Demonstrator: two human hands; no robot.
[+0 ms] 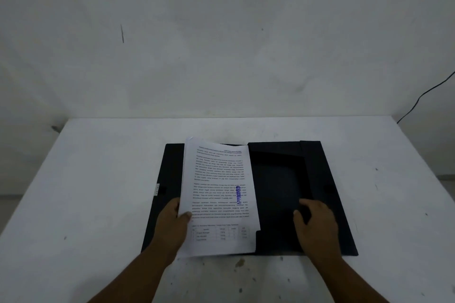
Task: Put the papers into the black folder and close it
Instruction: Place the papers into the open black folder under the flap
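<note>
Head view — left hand (172,221) grips papers (219,194) over folder (320,179).

A white desk (98,179) fills the lower half, its surface marked with small dark spots and one brownish stain (239,263) near 6 o'clock. Behind it stands a pale wall (221,32) with faint scuffs and a short dark scratch (122,33) at 10 o'clock. A thin black cable (423,98) hangs at 3 o'clock. The light is dim

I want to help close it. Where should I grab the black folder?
Probably the folder's long right edge, coming from the right. It lies open and flat, that edge is bare, and the papers held by the left hand cover the middle.
</note>
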